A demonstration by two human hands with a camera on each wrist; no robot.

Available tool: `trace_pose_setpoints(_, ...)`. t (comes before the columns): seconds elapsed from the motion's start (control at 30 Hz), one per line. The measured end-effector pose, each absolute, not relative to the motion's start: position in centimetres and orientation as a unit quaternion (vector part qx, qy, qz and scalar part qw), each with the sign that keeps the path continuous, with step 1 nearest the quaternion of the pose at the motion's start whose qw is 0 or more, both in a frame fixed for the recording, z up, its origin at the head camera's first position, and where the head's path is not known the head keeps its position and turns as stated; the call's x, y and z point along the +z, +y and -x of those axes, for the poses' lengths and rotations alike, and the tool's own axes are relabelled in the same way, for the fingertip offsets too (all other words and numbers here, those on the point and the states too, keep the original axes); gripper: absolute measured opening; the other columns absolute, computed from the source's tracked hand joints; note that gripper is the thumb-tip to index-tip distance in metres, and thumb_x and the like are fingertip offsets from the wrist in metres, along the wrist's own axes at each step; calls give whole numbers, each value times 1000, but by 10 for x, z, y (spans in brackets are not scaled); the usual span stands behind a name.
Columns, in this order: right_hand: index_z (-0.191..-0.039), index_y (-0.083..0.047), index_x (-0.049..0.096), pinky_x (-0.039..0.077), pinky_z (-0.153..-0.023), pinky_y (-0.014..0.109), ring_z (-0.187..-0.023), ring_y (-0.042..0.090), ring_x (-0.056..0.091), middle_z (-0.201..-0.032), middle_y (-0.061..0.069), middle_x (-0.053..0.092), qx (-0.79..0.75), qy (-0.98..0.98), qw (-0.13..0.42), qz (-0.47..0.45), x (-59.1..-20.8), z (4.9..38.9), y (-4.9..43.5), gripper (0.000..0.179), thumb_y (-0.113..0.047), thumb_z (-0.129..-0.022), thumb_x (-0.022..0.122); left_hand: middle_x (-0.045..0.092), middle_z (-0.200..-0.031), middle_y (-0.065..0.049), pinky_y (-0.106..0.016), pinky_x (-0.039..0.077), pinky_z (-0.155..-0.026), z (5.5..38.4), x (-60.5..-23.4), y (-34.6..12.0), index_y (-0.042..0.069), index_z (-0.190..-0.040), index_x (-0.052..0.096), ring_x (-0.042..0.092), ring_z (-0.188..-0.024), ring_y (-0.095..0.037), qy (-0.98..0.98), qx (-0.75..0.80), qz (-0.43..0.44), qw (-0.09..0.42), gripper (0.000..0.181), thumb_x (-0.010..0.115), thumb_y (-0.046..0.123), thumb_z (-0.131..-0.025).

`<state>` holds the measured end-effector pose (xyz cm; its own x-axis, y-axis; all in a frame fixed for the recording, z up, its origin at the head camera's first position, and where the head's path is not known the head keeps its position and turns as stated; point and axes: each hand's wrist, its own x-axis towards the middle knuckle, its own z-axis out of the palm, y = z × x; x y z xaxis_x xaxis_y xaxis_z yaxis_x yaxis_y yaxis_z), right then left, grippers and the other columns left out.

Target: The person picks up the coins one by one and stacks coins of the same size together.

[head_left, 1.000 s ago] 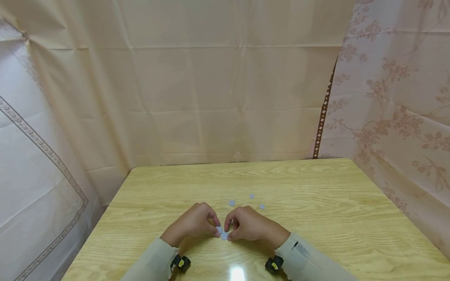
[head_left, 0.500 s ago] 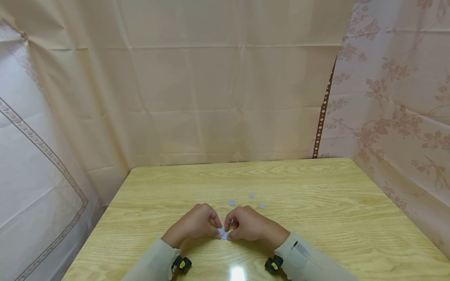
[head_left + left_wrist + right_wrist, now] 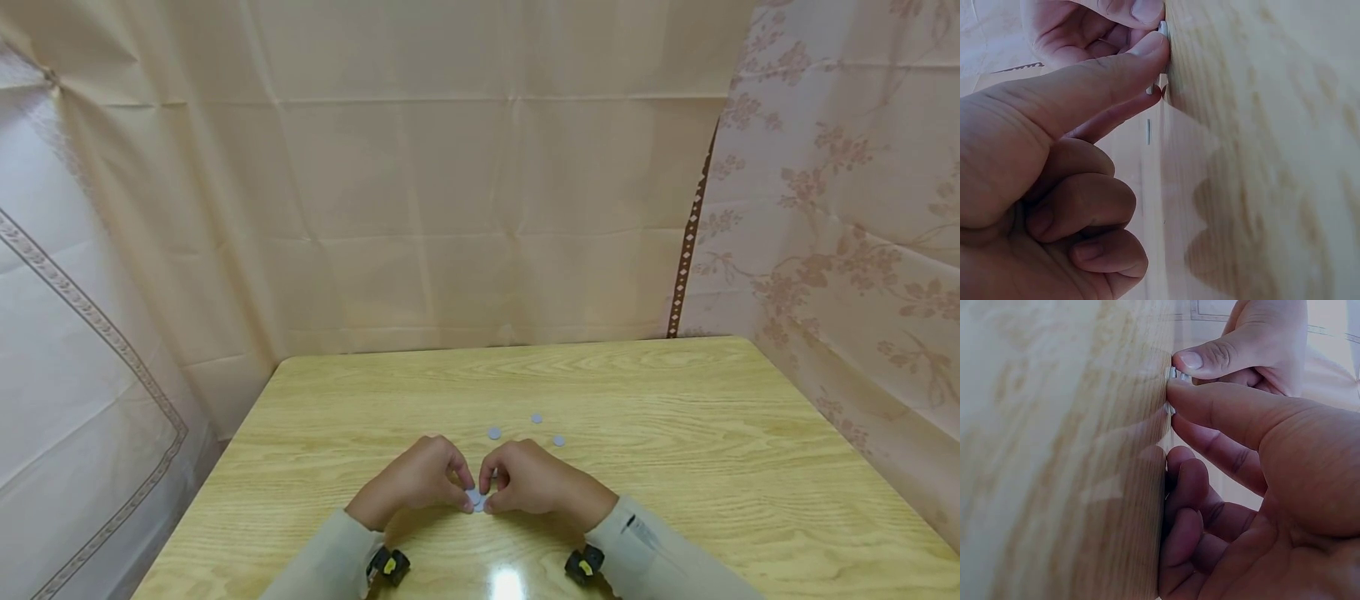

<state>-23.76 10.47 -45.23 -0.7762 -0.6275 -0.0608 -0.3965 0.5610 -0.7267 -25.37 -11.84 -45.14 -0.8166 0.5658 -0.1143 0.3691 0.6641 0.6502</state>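
My left hand [image 3: 416,475] pinches a silver-grey coin [image 3: 473,496] between thumb and forefinger, low over the table. Its edge overlaps a second coin [image 3: 478,507], which my right hand [image 3: 536,479] grips by thumb and forefinger at the tabletop. Both sets of fingertips almost meet here. In the left wrist view, the held coins [image 3: 1164,28] appear edge-on beside the left thumb, and the other left fingers are curled. The right wrist view shows coin edges [image 3: 1180,374] between the two thumbs; fingers hide much of them.
Three loose coins lie flat farther back: one at left [image 3: 494,433], one farthest back [image 3: 536,418] and one at right [image 3: 558,441]. The wood-grain table [image 3: 675,467] extends to both sides. Behind it hangs a beige curtain [image 3: 480,208].
My left hand has shifted slightly right, sliding its coin farther over the coin at my right hand. The right hand and the loose coins stay in place.
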Motion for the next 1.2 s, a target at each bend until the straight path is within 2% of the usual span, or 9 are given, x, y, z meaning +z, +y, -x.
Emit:
trace_pose_setpoints(0.53, -86, -20, 72, 40, -52, 20, -56, 3, 49, -66, -8, 59, -364, 870, 156, 294, -455, 239, 104, 15, -10, -84, 83, 75, -85, 14, -23, 46, -60, 252, -451, -117, 20, -78, 80, 52, -67, -6, 892, 325, -267, 163, 16, 94, 19, -73)
trace_pose_setpoints(0.83, -87, -20, 72, 40, -52, 20, -56, 3, 49, -65, -7, 59, -365, 869, 160, 294, -452, 237, 105, 14, -11, -85, 83, 72, -78, 15, -22, 41, -54, 249, -449, -115, 20, -77, 80, 43, -56, -5, 889, 331, -271, 163, 15, 94, 17, -73)
trace_pose_setpoints(1.1, -87, -20, 72, 40, -53, 20, -57, 3, 49, -67, -7, 59, -363, 869, 159, 296, -453, 239, 106, 14, -12, -85, 83, 73, -80, 15, -22, 44, -57, 249, -450, -114, 22, -77, 80, 49, -60, -5, 891, 325, -272, 163, 15, 94, 19, -74)
trace_pose_setpoints(1.2, -87, -20, 72, 40, -53, 20, -57, 3, 50, -67, -7, 60, -364, 868, 159, 297, -453, 239, 106, 13, -12, -85, 83, 73, -79, 15, -22, 43, -55, 249, -450, -114, 22, -78, 80, 47, -57, -5, 891, 325, -273, 163, 15, 94, 19, -74)
